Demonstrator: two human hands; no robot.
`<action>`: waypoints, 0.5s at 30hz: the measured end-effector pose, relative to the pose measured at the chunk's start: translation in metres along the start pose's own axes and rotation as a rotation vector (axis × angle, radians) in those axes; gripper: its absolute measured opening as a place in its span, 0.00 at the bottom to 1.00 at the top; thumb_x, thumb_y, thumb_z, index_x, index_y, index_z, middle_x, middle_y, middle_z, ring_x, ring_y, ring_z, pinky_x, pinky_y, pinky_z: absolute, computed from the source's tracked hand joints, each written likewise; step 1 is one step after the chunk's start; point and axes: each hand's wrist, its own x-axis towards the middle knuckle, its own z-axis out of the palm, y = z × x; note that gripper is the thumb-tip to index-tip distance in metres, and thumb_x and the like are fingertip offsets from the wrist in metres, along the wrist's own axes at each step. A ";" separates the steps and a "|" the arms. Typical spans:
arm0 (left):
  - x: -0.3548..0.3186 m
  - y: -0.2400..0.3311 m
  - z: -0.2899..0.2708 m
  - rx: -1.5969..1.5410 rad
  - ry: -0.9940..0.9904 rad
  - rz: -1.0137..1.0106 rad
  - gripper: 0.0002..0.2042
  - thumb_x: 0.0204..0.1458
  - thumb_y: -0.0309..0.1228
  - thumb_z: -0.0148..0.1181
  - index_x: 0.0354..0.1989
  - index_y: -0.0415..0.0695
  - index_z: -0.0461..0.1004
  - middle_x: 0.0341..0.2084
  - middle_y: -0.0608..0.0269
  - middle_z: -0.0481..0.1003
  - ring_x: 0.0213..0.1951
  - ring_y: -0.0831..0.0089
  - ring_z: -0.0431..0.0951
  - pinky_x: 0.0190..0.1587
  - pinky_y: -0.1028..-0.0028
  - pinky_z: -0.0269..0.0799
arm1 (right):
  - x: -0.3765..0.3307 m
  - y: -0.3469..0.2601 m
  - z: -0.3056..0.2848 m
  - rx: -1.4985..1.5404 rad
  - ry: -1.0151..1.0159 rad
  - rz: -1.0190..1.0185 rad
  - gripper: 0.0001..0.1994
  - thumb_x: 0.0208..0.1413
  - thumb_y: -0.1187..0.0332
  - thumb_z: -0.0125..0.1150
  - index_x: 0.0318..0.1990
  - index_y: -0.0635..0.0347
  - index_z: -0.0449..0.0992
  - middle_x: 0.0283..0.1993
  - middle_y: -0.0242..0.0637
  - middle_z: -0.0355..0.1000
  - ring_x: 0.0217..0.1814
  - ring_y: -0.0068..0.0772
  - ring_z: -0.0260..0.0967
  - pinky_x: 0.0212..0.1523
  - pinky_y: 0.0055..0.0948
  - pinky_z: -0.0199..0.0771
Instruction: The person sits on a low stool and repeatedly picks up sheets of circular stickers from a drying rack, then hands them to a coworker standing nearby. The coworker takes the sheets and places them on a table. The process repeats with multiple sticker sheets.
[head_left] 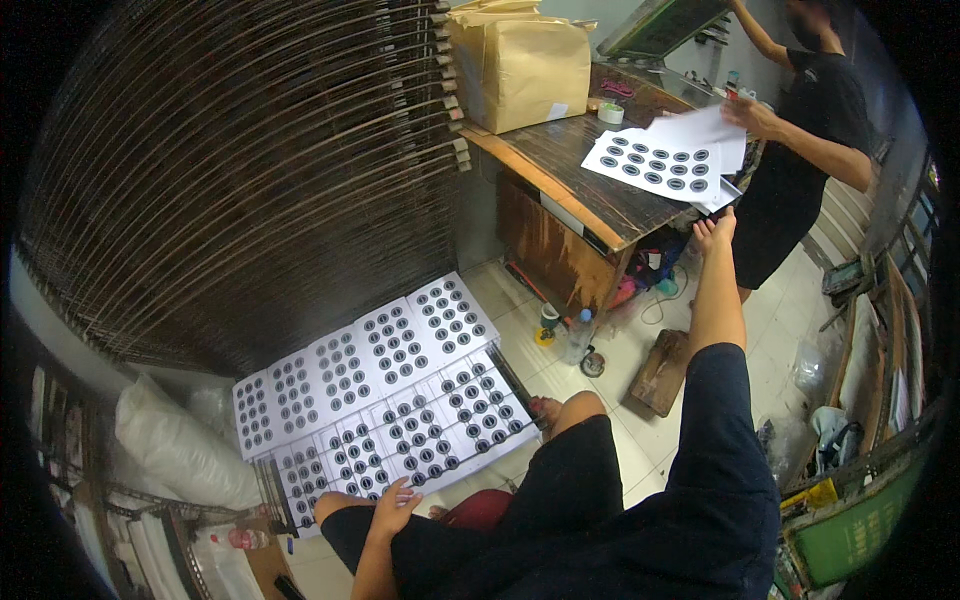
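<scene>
My left hand [396, 506] is by my left knee, its fingers apart and holding nothing, over the near edge of the printed sheets on the rack. With my right arm stretched out, my right hand [714, 232] is at the near right corner of the wooden table, fingers spread just below a white sheet [597, 166] printed with rows of dark ovals. Whether the fingertips touch that sheet is unclear. Another person's hand [757, 118] holds a blurred white sheet [690, 128] above it. Lower left, several printed sheets [345, 365] lie in two rows on a wire rack [515, 385].
Raised wire racks [250, 180] fill the upper left. A brown paper-wrapped stack [530, 75] and a tape roll [610, 113] stand on the wooden table [545, 150]. On the floor are a plastic bottle [578, 338] and a wooden block [660, 372]. A white sack [180, 445] leans left.
</scene>
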 end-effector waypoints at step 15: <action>0.011 0.006 0.010 0.142 -0.025 0.029 0.26 0.45 0.35 0.63 0.53 0.38 0.64 0.35 0.52 0.72 0.36 0.68 0.74 0.41 0.71 0.71 | 0.035 -0.008 0.013 0.188 -0.570 0.184 0.47 0.50 0.40 0.50 0.65 0.64 0.34 0.64 0.61 0.41 0.66 0.57 0.43 0.62 0.50 0.50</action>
